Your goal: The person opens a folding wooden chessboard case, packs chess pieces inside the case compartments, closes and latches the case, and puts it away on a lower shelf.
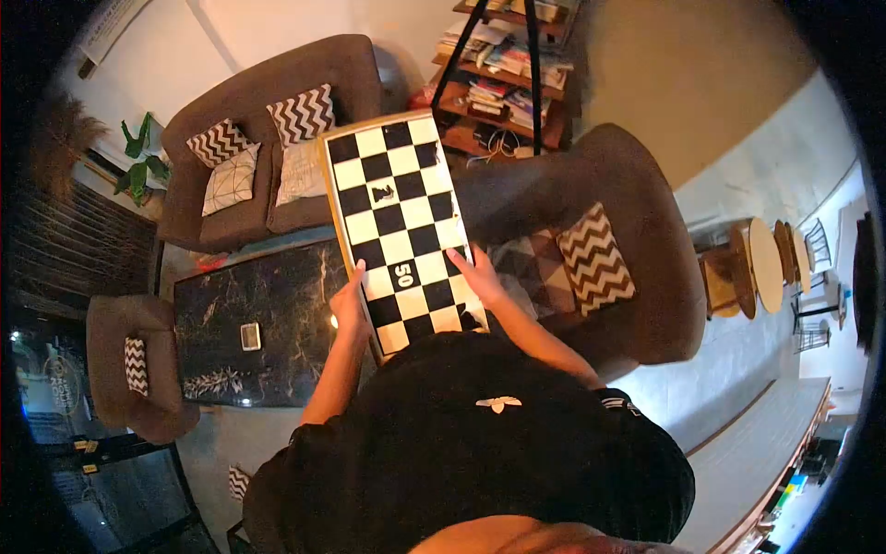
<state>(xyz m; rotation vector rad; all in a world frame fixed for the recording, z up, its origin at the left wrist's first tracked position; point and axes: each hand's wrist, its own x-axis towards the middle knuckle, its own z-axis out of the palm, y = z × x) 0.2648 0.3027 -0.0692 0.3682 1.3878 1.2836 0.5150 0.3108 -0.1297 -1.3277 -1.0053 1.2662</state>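
Observation:
A folded chessboard (394,242) with black and white squares is held up in front of my body, its long side running away from me. A knight figure and the number 50 are printed on it, and its wooden edge shows along the left. My left hand (350,307) grips that left edge, thumb on top. On the opposite edge, my right hand (476,277) holds on with its thumb lying over the squares. The fingers of both hands are mostly hidden beneath the board.
A dark marble-look table (286,305) with a small tray (250,336) stands to the left. Around it are a two-seat sofa (305,74), an armchair (138,332) and a right-hand sofa (646,258) with zigzag cushions. Beyond are a bookshelf (503,60) and black stand legs (534,83).

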